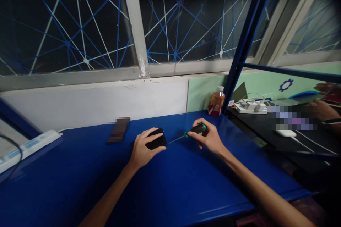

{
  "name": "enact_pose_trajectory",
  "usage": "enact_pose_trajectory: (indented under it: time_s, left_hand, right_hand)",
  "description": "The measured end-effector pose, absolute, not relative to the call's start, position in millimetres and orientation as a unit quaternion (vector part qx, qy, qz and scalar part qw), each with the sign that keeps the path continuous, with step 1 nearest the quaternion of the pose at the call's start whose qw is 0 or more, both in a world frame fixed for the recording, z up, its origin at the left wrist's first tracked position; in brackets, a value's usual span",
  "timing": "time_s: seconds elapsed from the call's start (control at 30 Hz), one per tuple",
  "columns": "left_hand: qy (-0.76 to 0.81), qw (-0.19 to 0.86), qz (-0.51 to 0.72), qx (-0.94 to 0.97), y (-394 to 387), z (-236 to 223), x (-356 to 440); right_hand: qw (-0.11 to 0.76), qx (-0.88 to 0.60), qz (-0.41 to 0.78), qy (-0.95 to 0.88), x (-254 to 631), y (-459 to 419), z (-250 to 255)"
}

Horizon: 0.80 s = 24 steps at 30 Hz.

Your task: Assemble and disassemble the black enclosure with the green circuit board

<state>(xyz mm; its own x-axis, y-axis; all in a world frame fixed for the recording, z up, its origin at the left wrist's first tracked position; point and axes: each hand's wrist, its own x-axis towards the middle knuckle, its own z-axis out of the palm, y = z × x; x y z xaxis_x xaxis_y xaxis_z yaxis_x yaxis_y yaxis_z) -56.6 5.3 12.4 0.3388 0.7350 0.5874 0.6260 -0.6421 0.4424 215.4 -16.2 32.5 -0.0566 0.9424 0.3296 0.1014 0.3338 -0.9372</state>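
Note:
My left hand (144, 149) is closed around a small black box-like device (156, 142), its fingers over the top and the thumb along the near side. The device rests on or just over the blue table (181, 181); I cannot tell which. In my right hand (210, 137) is a screwdriver (198, 129) with a black and green handle, gripped between thumb and fingers. Its thin metal shaft points left, the tip close to the right end of the device. Whether the tip touches it is unclear.
A dark phone-like slab (119, 131) lies left of my hands. A white power strip (32, 149) is at the far left. A drink bottle (216, 101) stands at the back right by a blue metal post (237, 60). Beyond it, another person's hand (327, 110) is over a black desk.

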Motion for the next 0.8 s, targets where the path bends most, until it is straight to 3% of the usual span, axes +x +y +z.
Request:
enact_pose_trajectory:
  time_s: [0.27,0.5,0.8]
  left_hand:
    - [0.436,0.018,0.361,0.824,9.7,8.3,-60.6]
    - [0.446,-0.017,0.299,0.843,11.6,1.6,-61.0]
    - [0.475,-0.03,0.23,0.849,10.3,-0.4,-59.3]
  right_hand:
    - [0.565,-0.475,0.289,-0.609,205.8,-17.0,23.1]
    - [0.533,-0.5,0.171,-0.661,212.9,-14.0,19.8]
    - [0.497,-0.493,0.173,-0.693,210.7,-14.5,17.2]
